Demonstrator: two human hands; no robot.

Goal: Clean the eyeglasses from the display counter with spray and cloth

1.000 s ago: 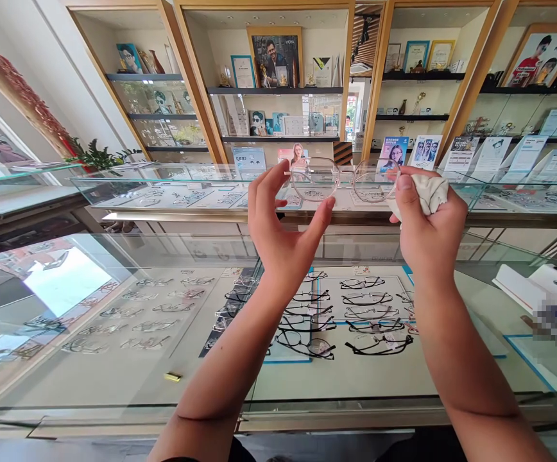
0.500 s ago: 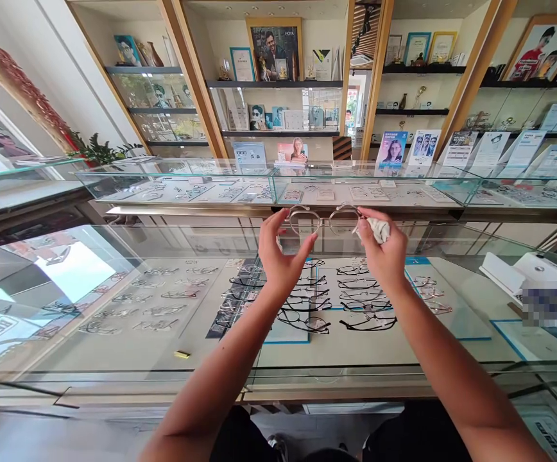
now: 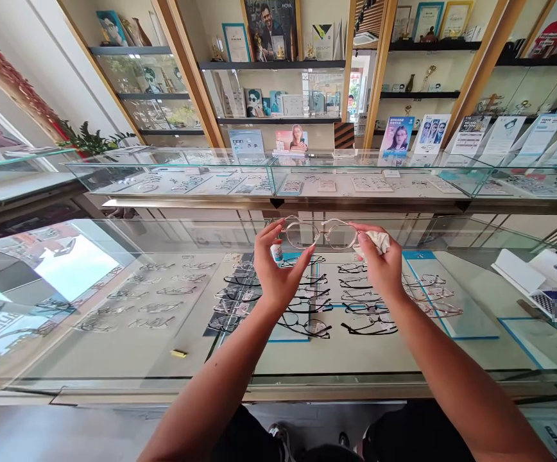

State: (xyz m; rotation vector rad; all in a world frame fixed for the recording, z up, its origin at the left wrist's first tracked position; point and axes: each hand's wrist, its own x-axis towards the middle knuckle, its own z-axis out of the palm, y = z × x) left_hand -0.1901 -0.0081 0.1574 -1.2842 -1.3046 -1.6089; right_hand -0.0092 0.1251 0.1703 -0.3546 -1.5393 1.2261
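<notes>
The left hand [image 3: 278, 266] pinches one end of the glasses [image 3: 323, 233], and the right hand [image 3: 380, 262] grasps the other end, with a crumpled cloth [image 3: 378, 242] also gathered in it. The glasses are up between both hands, not yet put down. The cloth is bunched beside the lens, not spread over it; whether the lenses are already clean, I cannot tell. Beyond the grip stands another counter [image 3: 187, 202].
</notes>
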